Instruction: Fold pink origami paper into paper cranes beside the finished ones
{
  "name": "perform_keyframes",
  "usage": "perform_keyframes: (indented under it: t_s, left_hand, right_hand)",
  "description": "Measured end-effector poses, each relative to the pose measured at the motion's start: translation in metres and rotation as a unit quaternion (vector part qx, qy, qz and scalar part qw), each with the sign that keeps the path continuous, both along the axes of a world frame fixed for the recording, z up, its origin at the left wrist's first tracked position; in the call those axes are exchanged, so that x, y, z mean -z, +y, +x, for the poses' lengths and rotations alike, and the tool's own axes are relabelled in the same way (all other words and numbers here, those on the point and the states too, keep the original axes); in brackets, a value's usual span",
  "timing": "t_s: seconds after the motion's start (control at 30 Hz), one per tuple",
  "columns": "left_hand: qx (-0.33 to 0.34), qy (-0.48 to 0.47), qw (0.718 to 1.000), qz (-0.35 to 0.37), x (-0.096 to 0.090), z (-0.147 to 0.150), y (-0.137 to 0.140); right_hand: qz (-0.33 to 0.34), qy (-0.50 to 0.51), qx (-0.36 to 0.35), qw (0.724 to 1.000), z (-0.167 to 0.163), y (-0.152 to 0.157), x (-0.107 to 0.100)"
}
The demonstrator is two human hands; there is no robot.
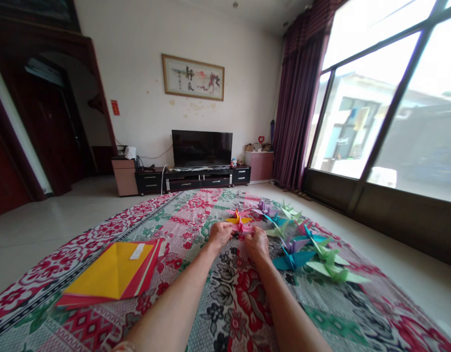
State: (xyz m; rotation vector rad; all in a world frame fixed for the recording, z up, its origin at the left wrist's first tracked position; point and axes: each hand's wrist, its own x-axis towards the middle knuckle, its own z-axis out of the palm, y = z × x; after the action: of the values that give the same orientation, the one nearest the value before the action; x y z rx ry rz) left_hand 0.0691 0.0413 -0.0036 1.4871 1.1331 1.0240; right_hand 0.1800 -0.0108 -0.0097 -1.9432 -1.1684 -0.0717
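A pink paper crane (240, 227) is between my two hands over the patterned cloth, its wings spread to both sides. My left hand (220, 234) pinches its left wing tip, and my right hand (257, 240) pinches the right one. Just beyond it sits a yellow paper crane (237, 219), with another pinkish one partly hidden behind. To the right of my right hand stand several more folded cranes, among them a blue crane (293, 258), a green crane (335, 270) and a purple crane (294, 244).
A stack of square paper (111, 271), yellow on top over red sheets, lies at the left with a small white label. The floral cloth (196, 303) covers the surface. Beyond are a television (202, 148) on a low black cabinet (207, 180), and a large window at the right.
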Motion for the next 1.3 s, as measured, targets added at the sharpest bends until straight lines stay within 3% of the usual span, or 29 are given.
perform_keyframes:
  t_s: [0.2,0.43,0.8,0.87,0.97,1.1,1.3]
  left_hand:
    - [-0.004,-0.001,1.000,-0.006,-0.004,0.000,-0.004]
    - [-0.006,-0.093,0.996,-0.014,-0.002,-0.001,-0.007]
    - [-0.007,-0.177,0.984,-0.006,-0.002,-0.007,-0.015]
    - [-0.005,-0.155,0.988,0.026,-0.001,-0.008,-0.017]
    - [0.014,-0.075,0.989,0.130,0.002,-0.009,-0.018]
    - [0.014,0.023,0.966,0.257,0.005,-0.009,-0.019]
    - [0.008,0.060,0.957,0.282,0.004,-0.009,-0.020]
  right_hand:
    - [-0.003,0.000,-0.008,1.000,0.001,-0.001,0.000]
    - [0.032,0.051,-0.020,0.998,-0.001,-0.010,-0.005]
    - [0.036,0.033,-0.102,0.994,-0.008,-0.010,-0.004]
    - [0.050,0.041,-0.108,0.992,-0.008,-0.010,-0.003]
    - [0.079,0.050,-0.116,0.989,-0.008,-0.010,-0.002]
    - [0.102,0.060,-0.130,0.984,-0.007,-0.010,-0.001]
    - [0.122,0.084,-0.180,0.973,-0.007,-0.006,0.005]
